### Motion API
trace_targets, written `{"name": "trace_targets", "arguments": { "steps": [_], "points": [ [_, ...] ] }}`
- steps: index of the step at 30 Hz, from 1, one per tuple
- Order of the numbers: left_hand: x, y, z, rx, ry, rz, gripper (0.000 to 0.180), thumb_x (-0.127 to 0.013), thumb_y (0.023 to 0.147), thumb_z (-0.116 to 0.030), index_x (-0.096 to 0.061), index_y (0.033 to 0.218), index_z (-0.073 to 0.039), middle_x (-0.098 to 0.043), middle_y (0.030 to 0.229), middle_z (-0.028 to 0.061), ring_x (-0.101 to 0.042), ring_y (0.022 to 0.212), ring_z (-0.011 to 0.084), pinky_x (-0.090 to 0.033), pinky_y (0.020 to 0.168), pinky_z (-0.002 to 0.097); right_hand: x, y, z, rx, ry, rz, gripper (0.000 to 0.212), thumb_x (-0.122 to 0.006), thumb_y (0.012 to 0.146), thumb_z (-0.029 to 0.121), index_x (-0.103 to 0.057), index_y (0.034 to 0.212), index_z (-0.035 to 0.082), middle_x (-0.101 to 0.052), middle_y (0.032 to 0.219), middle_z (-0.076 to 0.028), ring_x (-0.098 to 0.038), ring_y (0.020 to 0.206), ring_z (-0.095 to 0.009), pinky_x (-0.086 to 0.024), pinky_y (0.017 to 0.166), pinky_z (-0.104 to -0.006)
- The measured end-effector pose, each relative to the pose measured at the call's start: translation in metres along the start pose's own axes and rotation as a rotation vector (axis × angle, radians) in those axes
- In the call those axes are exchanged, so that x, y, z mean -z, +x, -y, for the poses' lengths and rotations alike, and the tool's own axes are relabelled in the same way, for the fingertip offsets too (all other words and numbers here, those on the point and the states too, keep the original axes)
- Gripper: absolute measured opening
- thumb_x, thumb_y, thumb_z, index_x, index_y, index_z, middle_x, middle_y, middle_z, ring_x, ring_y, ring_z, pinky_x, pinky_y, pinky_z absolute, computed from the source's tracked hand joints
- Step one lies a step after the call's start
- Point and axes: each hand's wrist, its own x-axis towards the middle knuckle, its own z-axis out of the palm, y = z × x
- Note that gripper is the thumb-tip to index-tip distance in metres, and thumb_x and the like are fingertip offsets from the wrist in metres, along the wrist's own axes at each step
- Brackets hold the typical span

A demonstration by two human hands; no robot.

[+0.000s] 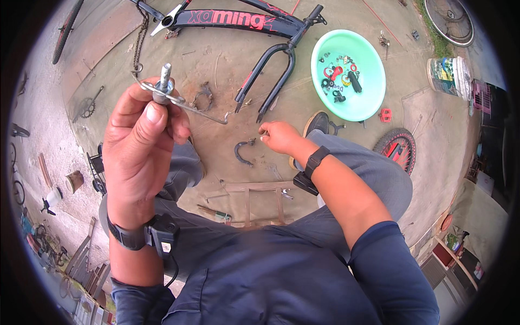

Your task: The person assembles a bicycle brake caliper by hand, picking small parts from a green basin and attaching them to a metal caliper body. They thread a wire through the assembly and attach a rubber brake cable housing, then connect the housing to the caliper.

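A pale green basin (371,65) of small loose parts (354,81) sits on the ground (216,173), a red pedal (385,115) just beside it — and a knobbly-tyred wheel (400,150) near that. Farther right are a white bucket (444,75) with a printed side and a pink crate (481,96); another bicycle wheel (450,15) shows above. On the left — a chainring (86,108) with its crank, a brown pot (75,181).

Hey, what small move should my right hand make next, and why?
Probably bring the right hand over to steady the thin metal piece: its far end juts out unsupported while the left hand pinches the threaded bolt, and the right hand sits apart, near the fork.
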Motion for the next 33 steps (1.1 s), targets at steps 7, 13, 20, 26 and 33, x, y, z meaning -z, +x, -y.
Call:
{"name": "trace_targets", "arguments": {
  "steps": [7, 13, 20, 26, 33],
  "points": [
    [0.034, 0.007, -0.026, -0.118, 0.006, -0.023, 0.038, -0.061, 0.1, -0.018, -0.055, 0.132, 0.001, -0.06, 0.109, 0.0111, -0.059, 0.079, 0.0168, -0.047, 0.071, 0.0284, -0.016, 0.027, -0.006, -0.039, 0.092, 0.047, 0.028, -0.063, 0.091, 0.023, -0.068, 0.117, 0.013, -0.072, 0.108, -0.011, -0.066, 0.104, -0.03, -0.053, 0.088, -0.0438],
    [0.054, 0.004, -0.05, -0.163, 0.005, -0.075, 0.035, -0.058, 0.102, -0.018, -0.051, 0.13, 0.002, -0.051, 0.106, 0.0085, -0.051, 0.082, 0.0139, -0.041, 0.071, 0.0266, -0.007, 0.058, 0.001, 0.002, 0.01, -0.053, 0.028, -0.063, 0.091, 0.023, -0.068, 0.117, 0.013, -0.072, 0.107, -0.012, -0.066, 0.105, -0.032, -0.053, 0.09, -0.0445],
    [0.072, -0.001, -0.059, -0.207, 0.031, -0.101, 0.034, -0.059, 0.102, -0.019, -0.051, 0.128, -0.001, -0.048, 0.103, 0.008, -0.048, 0.08, 0.0135, -0.041, 0.07, 0.0264, -0.008, 0.12, 0.048, 0.077, 0.139, -0.106, 0.035, -0.065, 0.091, 0.027, -0.067, 0.12, 0.007, -0.07, 0.113, -0.018, -0.065, 0.109, -0.035, -0.051, 0.094, -0.0442],
    [0.084, 0.001, -0.052, -0.173, 0.017, -0.214, 0.038, -0.067, 0.097, -0.02, -0.053, 0.13, -0.005, -0.049, 0.096, 0.0056, -0.049, 0.069, 0.012, -0.04, 0.062, 0.0265, -0.039, 0.19, 0.077, -0.219, 0.384, -0.1, 0.043, -0.062, 0.093, 0.035, -0.066, 0.121, 0.003, -0.068, 0.117, -0.021, -0.063, 0.115, -0.036, -0.05, 0.096, -0.0424],
    [0.097, 0.009, -0.048, -0.115, 0.026, -0.289, 0.04, -0.071, 0.094, -0.021, -0.055, 0.127, -0.006, -0.049, 0.091, 0.0048, -0.052, 0.067, 0.0141, -0.041, 0.055, 0.0261, -0.05, 0.225, 0.086, -0.485, 0.696, 0.122, 0.042, -0.053, 0.101, 0.036, -0.065, 0.099, -0.005, -0.07, 0.1, -0.021, -0.068, 0.059, -0.023, -0.053, 0.052, -0.0358]
  ]
}}
